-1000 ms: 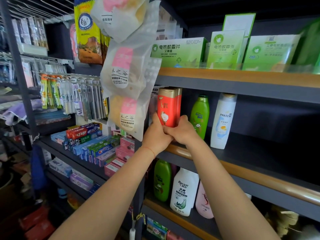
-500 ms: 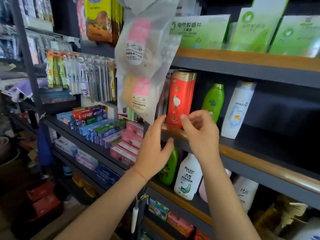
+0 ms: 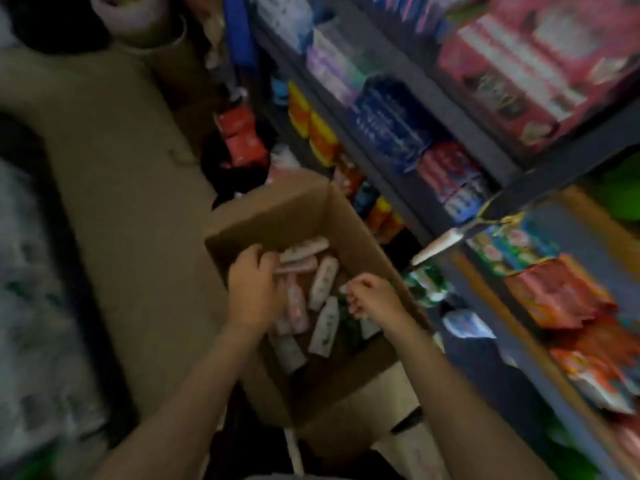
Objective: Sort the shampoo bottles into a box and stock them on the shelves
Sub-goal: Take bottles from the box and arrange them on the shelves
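Observation:
The view is blurred and looks down into an open cardboard box (image 3: pixel 277 211) on the floor beside the shelves. Several shampoo bottles lie flat inside: white ones (image 3: pixel 324 327) and pink ones (image 3: pixel 296 308). My left hand (image 3: pixel 251 289) is inside the box at its left side, fingers curled down over a pink bottle (image 3: pixel 301 266); the blur hides whether it grips it. My right hand (image 3: pixel 372 299) hovers over the right side of the box, fingers curled in, with nothing clearly in it.
Dark shelves (image 3: pixel 391 88) packed with boxed and bagged goods run along the right, close to the box. Red packets (image 3: pixel 240 131) and a dark bag lie on the floor behind the box. Tan floor (image 3: pixel 121 174) stretches to the left, edged by a dark strip.
Both hands left the red bottle on the upper shelf and dropped to the box on the floor. The view swung from the shelf down to the box.

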